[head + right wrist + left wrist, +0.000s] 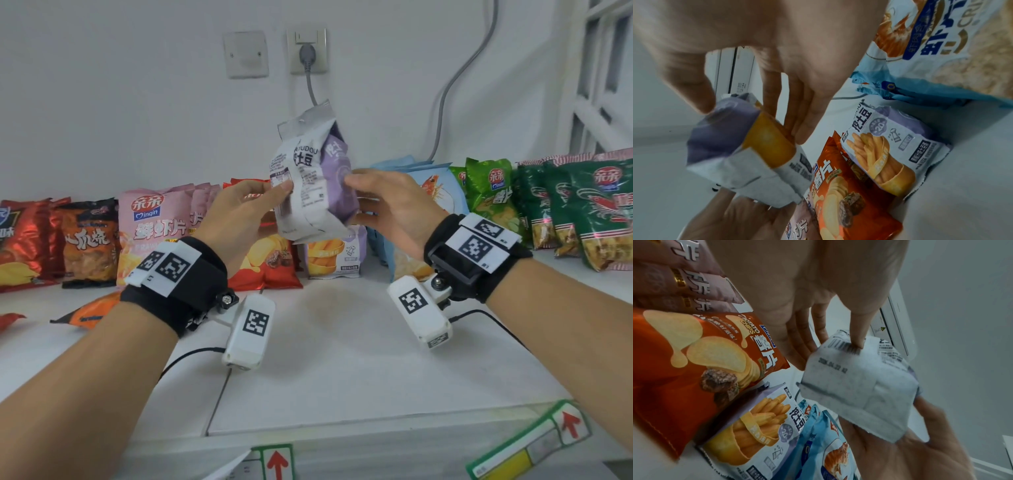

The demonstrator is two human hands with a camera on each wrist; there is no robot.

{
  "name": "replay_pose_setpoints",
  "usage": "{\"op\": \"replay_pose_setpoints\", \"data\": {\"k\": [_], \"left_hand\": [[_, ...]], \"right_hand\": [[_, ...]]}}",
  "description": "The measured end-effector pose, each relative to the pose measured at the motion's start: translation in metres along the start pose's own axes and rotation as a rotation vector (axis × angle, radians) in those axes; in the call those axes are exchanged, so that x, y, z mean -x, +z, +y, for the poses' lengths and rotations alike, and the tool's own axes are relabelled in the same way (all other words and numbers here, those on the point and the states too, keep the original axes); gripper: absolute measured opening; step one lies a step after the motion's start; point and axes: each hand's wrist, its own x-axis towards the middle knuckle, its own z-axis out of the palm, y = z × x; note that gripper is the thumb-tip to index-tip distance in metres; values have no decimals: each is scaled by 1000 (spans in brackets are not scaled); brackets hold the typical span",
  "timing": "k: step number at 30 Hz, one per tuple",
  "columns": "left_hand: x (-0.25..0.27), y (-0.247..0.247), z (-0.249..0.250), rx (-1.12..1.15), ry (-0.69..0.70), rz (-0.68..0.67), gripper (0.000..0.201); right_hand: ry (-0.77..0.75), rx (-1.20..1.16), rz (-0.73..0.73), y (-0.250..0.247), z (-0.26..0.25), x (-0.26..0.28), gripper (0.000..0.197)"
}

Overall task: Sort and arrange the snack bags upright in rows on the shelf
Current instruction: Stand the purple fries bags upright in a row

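Observation:
Both hands hold a white-and-purple fries bag (313, 178) up in the air above the shelf (342, 342), its back label facing me. My left hand (274, 193) pinches its left side, thumb in front; the bag (859, 386) shows its white underside there. My right hand (354, 192) grips the purple right side (731, 138) with thumb and fingers. Below it, a matching fries bag (334, 255) stands in the back row between a red potato-chip bag (270, 263) and light-blue shrimp-cracker bags (428, 192).
Along the wall stand red bags (20, 240), an orange-black bag (89, 243), pink shrimp-chip bags (154, 226) and green bags (582, 205). An orange bag (89, 311) lies flat at front left. A grey cable (455, 78) hangs from the wall socket (308, 51).

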Motion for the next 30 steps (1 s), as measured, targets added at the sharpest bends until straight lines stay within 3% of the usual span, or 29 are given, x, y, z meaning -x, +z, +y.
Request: {"op": "replay_pose_setpoints", "data": {"k": [5, 9, 13, 15, 19, 20, 24, 27, 29, 30], "left_hand": [[2, 1, 1, -17, -5, -53, 15], [4, 3, 3, -13, -57, -149, 30], [7, 6, 1, -113, -16, -289, 50], [6, 6, -1, -128, 2, -266, 50], [5, 4, 2, 27, 23, -173, 59], [4, 4, 2, 81, 23, -150, 60], [4, 6, 4, 149, -3, -166, 36], [5, 6, 4, 124, -11, -203, 14], [7, 3, 4, 75, -2, -265, 21], [7, 3, 4, 26, -4, -306, 33]], "right_hand": [[60, 26, -30, 5, 3, 0, 6], [102, 20, -14, 4, 6, -1, 14], [50, 94, -15, 1, 7, -2, 21], [34, 127, -9, -1, 8, -2, 30], [-12, 46, 34, 0, 5, -3, 8], [-10, 7, 32, 0, 4, -4, 14], [66, 7, -52, 0, 6, -5, 25], [82, 60, -34, 0, 11, -4, 19], [65, 96, 15, 0, 11, -4, 14], [53, 122, 51, -1, 11, -5, 25]]}}
